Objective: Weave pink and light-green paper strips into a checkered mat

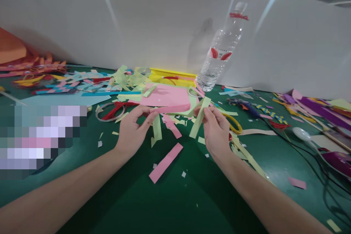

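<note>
My left hand (133, 128) is closed in a pinch on one end of a pink paper strip (175, 108), which stretches to the right. A pale green strip (157, 128) hangs just below those fingertips; I cannot tell whether they hold it too. My right hand (218, 131) pinches another pale green paper strip (199, 119), tilted, close to the pink strip's free end. Below the hands, a loose pink strip (166, 163) lies slantwise on the green table (175, 204). A folded pink piece (173, 126) is between the hands, and pink sheets (166, 95) lie behind them.
A clear plastic bottle (222, 47) leans by the pale wall. Yellow-handled scissors (237, 128) are partly hidden beside my right hand. Red string (116, 113) lies left, paper scraps (90, 80) farther back. At right are a white spoon (301, 133) and dark cord (287, 140).
</note>
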Action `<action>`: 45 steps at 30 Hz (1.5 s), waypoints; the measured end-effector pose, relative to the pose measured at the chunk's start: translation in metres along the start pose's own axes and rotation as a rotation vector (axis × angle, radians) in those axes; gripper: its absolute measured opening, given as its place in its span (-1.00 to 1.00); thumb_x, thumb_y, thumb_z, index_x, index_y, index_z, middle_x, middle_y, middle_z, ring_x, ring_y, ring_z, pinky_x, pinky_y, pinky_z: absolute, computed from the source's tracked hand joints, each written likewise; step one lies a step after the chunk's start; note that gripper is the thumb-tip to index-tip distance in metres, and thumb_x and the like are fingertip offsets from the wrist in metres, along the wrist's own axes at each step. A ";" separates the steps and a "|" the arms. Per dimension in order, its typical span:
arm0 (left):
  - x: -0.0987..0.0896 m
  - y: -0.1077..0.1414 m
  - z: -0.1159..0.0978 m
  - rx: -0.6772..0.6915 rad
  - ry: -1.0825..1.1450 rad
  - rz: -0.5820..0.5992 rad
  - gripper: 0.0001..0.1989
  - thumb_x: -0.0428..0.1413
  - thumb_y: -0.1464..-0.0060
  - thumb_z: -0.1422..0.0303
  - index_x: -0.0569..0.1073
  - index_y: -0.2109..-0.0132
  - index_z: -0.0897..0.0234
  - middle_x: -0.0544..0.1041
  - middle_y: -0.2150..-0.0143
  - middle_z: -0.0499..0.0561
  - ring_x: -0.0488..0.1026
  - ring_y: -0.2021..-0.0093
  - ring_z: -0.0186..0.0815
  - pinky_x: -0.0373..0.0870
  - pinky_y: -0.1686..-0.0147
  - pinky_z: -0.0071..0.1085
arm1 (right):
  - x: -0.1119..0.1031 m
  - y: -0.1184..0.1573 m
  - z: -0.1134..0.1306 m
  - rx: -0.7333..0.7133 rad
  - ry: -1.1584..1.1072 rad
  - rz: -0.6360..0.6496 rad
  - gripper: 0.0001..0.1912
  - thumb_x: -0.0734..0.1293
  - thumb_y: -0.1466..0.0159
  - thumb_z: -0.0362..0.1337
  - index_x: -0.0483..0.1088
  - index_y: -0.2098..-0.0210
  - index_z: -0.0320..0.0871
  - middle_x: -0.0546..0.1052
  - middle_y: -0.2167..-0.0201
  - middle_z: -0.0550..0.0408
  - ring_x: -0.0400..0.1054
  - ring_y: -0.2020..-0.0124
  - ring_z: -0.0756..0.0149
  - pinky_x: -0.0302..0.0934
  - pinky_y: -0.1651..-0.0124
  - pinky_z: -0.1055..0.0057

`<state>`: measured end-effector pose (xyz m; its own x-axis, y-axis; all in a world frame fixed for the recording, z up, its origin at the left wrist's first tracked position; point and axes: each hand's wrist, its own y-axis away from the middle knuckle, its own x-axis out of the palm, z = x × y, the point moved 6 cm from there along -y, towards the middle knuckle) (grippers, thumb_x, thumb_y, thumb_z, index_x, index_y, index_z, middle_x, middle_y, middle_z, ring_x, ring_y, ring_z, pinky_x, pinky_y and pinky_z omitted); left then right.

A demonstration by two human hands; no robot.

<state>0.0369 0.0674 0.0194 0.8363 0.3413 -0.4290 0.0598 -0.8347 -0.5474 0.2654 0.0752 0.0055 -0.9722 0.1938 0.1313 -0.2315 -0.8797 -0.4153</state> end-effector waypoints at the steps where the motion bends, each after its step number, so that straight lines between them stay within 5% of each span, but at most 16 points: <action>1: 0.000 0.001 -0.001 0.005 0.002 0.002 -0.80 0.05 -0.13 0.20 0.44 0.33 0.22 0.51 0.38 -0.06 0.43 0.35 -0.29 0.34 0.36 -0.41 | 0.002 0.001 0.001 0.007 -0.019 0.016 -0.79 0.27 -0.24 -0.14 0.41 0.42 -0.13 0.50 0.38 0.08 0.37 0.34 0.33 0.26 0.27 0.35; 21: 0.002 0.001 0.003 -0.050 0.010 0.026 -0.78 0.05 -0.13 0.18 0.43 0.35 0.22 0.48 0.41 -0.06 0.41 0.40 -0.30 0.31 0.43 -0.44 | 0.012 0.007 0.001 0.060 -0.123 0.114 -0.80 0.25 -0.28 -0.15 0.33 0.42 -0.11 0.50 0.34 0.10 0.39 0.38 0.34 0.22 0.45 0.41; 27: 0.002 0.000 0.002 -0.055 0.017 0.032 -0.78 0.05 -0.12 0.18 0.44 0.34 0.22 0.49 0.40 -0.06 0.41 0.40 -0.30 0.31 0.42 -0.44 | 0.016 0.010 0.006 0.084 -0.128 0.162 -0.78 0.25 -0.27 -0.12 0.33 0.42 -0.11 0.50 0.39 0.11 0.25 0.55 0.43 0.12 0.56 0.46; 34: 0.002 0.001 -0.001 -0.041 -0.007 0.040 -0.78 0.04 -0.11 0.19 0.43 0.37 0.23 0.50 0.40 -0.04 0.42 0.38 -0.28 0.31 0.42 -0.42 | 0.022 0.017 0.007 0.129 -0.063 0.282 -0.74 0.28 -0.24 -0.11 0.35 0.50 -0.12 0.46 0.48 0.12 0.24 0.54 0.40 0.15 0.50 0.44; 41: 0.002 0.001 -0.002 -0.049 -0.035 0.039 -0.78 0.02 -0.11 0.19 0.42 0.37 0.21 0.51 0.39 -0.02 0.42 0.36 -0.25 0.30 0.46 -0.41 | 0.027 0.015 0.015 0.013 0.084 0.348 -0.75 0.30 -0.22 -0.18 0.36 0.55 -0.13 0.30 0.54 0.18 0.18 0.50 0.42 0.15 0.43 0.45; 45: 0.001 0.002 -0.002 -0.056 -0.025 0.010 -0.78 0.03 -0.11 0.18 0.40 0.38 0.21 0.49 0.41 -0.04 0.41 0.38 -0.26 0.32 0.39 -0.41 | 0.029 0.017 0.014 0.108 0.159 0.378 -0.74 0.31 -0.21 -0.13 0.41 0.52 -0.14 0.32 0.62 0.20 0.15 0.59 0.45 0.12 0.51 0.47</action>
<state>0.0387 0.0650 0.0193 0.8234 0.3427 -0.4524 0.0822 -0.8607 -0.5025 0.2334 0.0600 0.0150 -0.9833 -0.0938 -0.1560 0.1388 -0.9407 -0.3095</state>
